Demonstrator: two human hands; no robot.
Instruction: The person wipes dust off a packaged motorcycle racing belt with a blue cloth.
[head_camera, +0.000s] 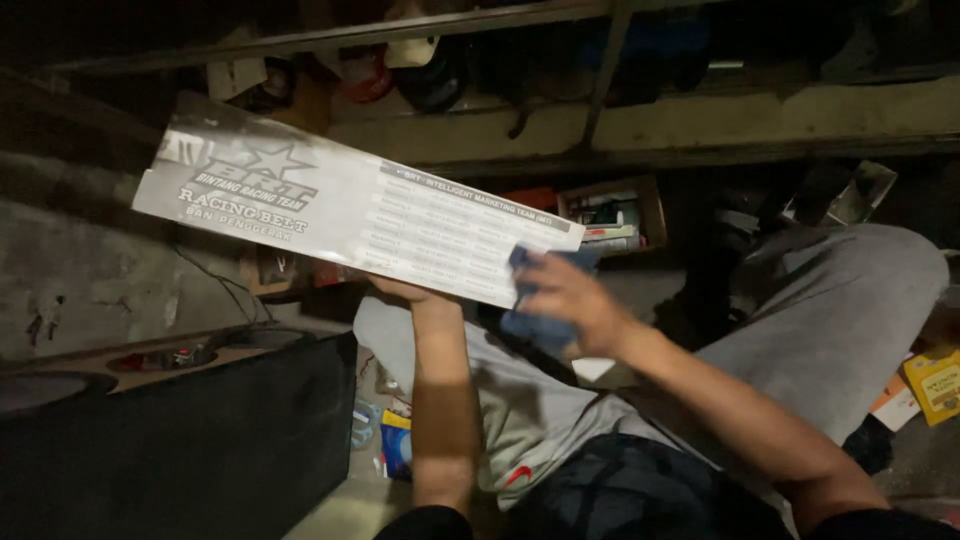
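Dark trousers (640, 495) and grey shirt (530, 410), lowest in view, closest to the lens. Two bare forearms rise from them. Left hand (400, 290): mostly hidden under a long white printed package (350, 210), supporting it from below; grip cannot be told exactly. Package held level, slanting down to the right, above the lap. Right hand (565, 295): fingers closed on a blue cloth (535, 320), pressed at the package's right end. Black speaker box (180, 440) at left; cluttered shelf (700, 120) behind.

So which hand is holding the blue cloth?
The right hand. It presses the blue cloth against the end of the long white package, while the left hand only props that package from underneath.
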